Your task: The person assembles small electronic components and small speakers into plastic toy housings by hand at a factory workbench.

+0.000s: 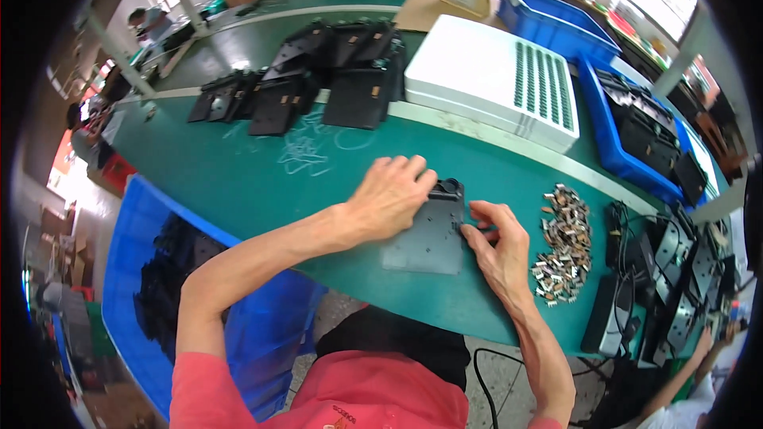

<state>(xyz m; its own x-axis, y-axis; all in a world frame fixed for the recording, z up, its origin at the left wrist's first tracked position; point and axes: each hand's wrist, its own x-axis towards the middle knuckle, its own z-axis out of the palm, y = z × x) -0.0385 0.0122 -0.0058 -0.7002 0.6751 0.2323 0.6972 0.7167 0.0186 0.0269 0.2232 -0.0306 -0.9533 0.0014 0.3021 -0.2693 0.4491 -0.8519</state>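
Observation:
A flat black plastic panel (pixel 429 242) lies on the green tabletop in front of me, with a raised bar and a round part along its far edge. My left hand (pixel 388 197) is bent over the panel's far left corner, its fingers closed round the edge there. At the panel's right edge, my right hand (pixel 501 248) has its thumb and forefinger pinched near a small dark piece. What lies between those fingertips is too small to make out. Just right of this hand spreads a heap of small metal and brown parts (pixel 564 242).
Black panels (pixel 358 99) are stacked beyond my left hand, near loose clear strands (pixel 302 155). A white foam tray (pixel 469 63) holds rows of small green parts. Blue bins stand at left (pixel 131 270) and far right (pixel 588 79). Black devices with cables (pixel 612 314) and a co-worker's arm (pixel 683 369) are at right.

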